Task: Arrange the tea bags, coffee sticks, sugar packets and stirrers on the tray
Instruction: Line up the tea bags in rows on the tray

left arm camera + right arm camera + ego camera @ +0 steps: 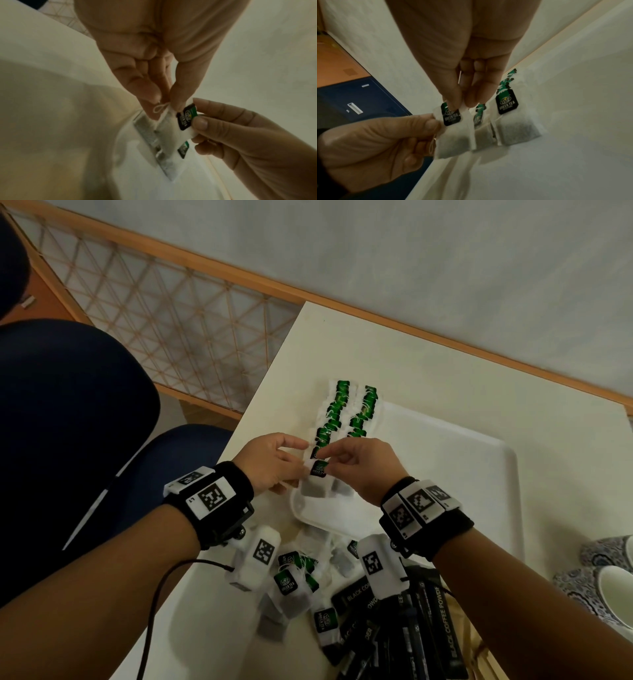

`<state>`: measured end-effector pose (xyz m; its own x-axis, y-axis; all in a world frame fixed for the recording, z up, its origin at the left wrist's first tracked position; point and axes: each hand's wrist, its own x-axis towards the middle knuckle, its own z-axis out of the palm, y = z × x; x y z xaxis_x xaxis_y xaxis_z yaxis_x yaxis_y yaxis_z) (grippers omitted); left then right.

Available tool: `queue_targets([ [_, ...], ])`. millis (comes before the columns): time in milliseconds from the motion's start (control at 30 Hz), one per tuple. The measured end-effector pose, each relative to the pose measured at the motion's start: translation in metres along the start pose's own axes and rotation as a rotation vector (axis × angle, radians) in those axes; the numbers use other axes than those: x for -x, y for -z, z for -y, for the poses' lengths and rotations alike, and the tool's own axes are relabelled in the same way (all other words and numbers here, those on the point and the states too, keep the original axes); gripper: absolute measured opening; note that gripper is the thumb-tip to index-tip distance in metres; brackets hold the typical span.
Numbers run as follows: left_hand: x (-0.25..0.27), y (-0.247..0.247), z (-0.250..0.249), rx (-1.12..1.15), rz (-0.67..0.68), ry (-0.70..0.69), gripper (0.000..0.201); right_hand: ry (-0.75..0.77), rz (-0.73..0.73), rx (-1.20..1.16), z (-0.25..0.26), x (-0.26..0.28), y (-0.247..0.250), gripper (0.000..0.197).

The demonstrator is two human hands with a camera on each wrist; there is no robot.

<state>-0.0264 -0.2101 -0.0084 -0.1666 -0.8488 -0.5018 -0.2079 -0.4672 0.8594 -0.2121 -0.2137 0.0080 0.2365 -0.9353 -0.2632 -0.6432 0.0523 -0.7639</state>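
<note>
Loose tea bags (pixel 291 587) and coffee sticks (pixel 407 635) wait by your wrists. Your left hand (pixel 270 465) and right hand (pixel 359 467) both pinch one tea bag (pixel 317 474) over the tray (pixel 479 467); lay it flat, continuing the rows (pixel 346 412).

Bench (pixel 428 364): white/cream top, pale wood edge strip along far side. Behind it a plain pale grey wall (pixel 376 251), lightly mottled. To the left, a wood-framed panel (pixel 154 313) w/ diamond lattice over frosted, translucent sheet, running diagonally. Small patch of orange-brown floor (pixel 44 296) at far left. In right wrist view, a dark blue cabinet (pixel 364 97) w/ a small slot and a label holder. Light dim, soft, no hard shadows.
</note>
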Motion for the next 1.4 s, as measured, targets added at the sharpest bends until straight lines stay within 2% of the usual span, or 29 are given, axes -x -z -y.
queue_targets([
  [233,-0.012,0.005,0.017,-0.153,-0.095,0.026,0.044,-0.031,-0.039,0.052,-0.009,-0.015,-0.01,0.024],
  [400,-0.022,-0.004,0.014,-0.42,-0.101,0.05,0.072,-0.022,-0.138,0.034,-0.018,-0.01,-0.004,0.026],
  [467,-0.025,-0.008,0.011,-0.509,-0.076,0.055,0.087,-0.07,-0.177,0.112,-0.025,-0.003,0.001,0.04],
  [533,-0.027,-0.012,0.009,-0.559,-0.061,0.037,0.096,-0.16,-0.161,0.186,-0.031,0.007,0.003,0.068],
  [633,-0.029,-0.016,0.008,-0.605,-0.043,0.015,0.093,-0.278,-0.075,0.211,-0.039,0.016,-0.001,0.105],
  [700,-0.03,-0.017,0.008,-0.639,-0.046,-0.007,0.086,-0.325,-0.039,0.206,-0.046,0.014,-0.006,0.113],
  [833,-0.032,-0.017,0.009,-0.646,-0.062,-0.034,0.075,-0.365,-0.062,0.141,-0.054,0.004,-0.007,0.099],
  [1033,-0.034,-0.017,0.008,-0.611,-0.065,-0.1,0.067,-0.259,-0.035,0.147,-0.051,0.0,-0.007,0.059],
  [1133,-0.035,-0.018,0.009,-0.551,-0.048,-0.11,0.066,-0.258,-0.05,0.069,-0.051,-0.001,-0.008,0.059],
  [1267,-0.043,-0.017,0.011,-0.4,-0.073,-0.058,0.068,-0.275,-0.071,-0.006,-0.051,-0.003,-0.008,0.067],
  [1400,-0.052,-0.016,0.011,-0.456,-0.073,-0.1,0.055,-0.292,-0.085,-0.004,-0.053,-0.003,-0.008,0.069],
])
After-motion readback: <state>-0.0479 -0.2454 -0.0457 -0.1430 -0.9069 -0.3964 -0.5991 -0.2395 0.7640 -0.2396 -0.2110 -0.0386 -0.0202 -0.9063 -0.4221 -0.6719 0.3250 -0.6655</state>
